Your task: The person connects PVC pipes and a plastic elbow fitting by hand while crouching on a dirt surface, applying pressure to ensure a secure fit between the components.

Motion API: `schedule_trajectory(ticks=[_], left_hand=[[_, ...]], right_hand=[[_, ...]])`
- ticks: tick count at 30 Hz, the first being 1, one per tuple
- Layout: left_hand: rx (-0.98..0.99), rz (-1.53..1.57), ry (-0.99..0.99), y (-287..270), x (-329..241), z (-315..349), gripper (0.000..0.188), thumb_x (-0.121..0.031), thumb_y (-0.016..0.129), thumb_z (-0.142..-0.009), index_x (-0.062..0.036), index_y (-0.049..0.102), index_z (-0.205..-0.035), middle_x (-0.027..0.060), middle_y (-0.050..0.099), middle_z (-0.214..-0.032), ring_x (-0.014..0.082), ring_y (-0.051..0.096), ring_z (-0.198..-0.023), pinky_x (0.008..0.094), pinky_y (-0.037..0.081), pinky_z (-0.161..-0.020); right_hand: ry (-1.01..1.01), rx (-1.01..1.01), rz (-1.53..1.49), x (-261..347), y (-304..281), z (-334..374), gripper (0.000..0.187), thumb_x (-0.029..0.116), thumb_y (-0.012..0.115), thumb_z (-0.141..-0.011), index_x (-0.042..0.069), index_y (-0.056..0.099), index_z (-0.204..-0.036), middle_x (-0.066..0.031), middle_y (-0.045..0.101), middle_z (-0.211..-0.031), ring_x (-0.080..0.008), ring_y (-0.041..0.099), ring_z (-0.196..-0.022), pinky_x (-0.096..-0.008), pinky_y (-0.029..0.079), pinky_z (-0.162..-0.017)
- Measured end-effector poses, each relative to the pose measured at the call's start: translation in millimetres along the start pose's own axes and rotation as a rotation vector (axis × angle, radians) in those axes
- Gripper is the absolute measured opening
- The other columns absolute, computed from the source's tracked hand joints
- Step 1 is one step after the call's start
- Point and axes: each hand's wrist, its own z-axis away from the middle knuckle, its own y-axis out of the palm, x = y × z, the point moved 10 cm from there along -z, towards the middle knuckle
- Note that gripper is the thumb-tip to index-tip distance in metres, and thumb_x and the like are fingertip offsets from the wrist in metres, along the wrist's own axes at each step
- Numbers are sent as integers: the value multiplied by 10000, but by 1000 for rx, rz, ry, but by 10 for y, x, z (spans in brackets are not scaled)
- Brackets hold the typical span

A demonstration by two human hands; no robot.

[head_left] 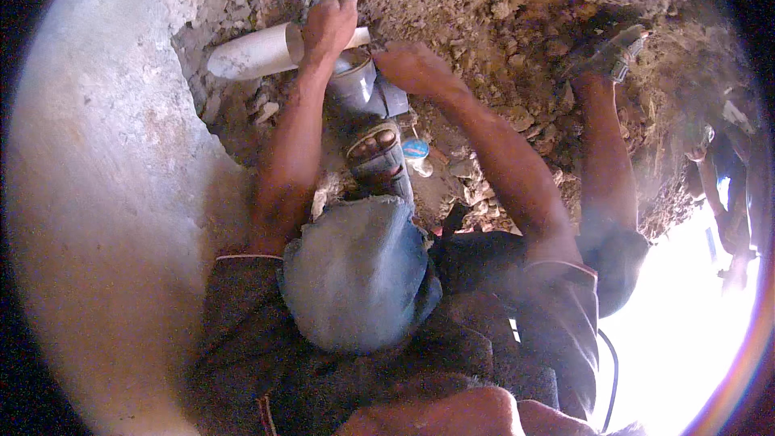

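My left hand (pixel 329 28) is closed, thumb pointing up, beside the open end of a white plastic pipe (pixel 250 54). A short white piece (pixel 361 36) shows just past that hand; what the fingers grip is hidden. My right hand (pixel 416 70) has its fingers curled at the rim of a grey pipe fitting (pixel 353 81), which has a round open mouth. The fitting sits between my two hands, just beyond my sandalled foot (pixel 375 153). A small container with a blue top (pixel 416 149) stands right of that foot.
A pale plastered wall (pixel 105 194) rises on the left. Broken rubble and loose soil (pixel 484 40) cover the ground ahead. My other foot in a sandal (pixel 617 56) rests at the right. Another person (pixel 726 186) is partly visible at the far right, near bright light.
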Motion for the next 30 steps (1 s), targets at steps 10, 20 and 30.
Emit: schedule_trajectory(ticks=[10, 20, 30], left_hand=[[55, -50, 4, 35, -151, 21, 777, -591, 251, -879, 86, 632, -867, 344, 573, -905, 481, 554, -926, 501, 424, -843], [64, -27, 23, 64, -109, 41, 770, -582, 261, -886, 89, 638, -864, 331, 587, -894, 477, 563, -911, 498, 431, -828], [8, -69, 33, 6, -255, 88, 776, -582, 254, -875, 97, 631, -867, 349, 576, -886, 464, 572, -897, 498, 423, -835]], right_hand=[[-137, -100, 168, 30, -67, 109, 187, 146, 515, -751, 42, 585, -890, -141, 594, -685, -299, 611, -665, -404, 502, -569], [-85, -84, 198, 97, -111, 133, 128, 154, 512, -759, 90, 621, -775, -112, 618, -741, -252, 613, -715, -367, 494, -589], [-95, -70, 116, 128, -201, 242, 168, 124, 503, -783, 26, 634, -819, -177, 616, -793, -331, 631, -726, -438, 521, -626]])
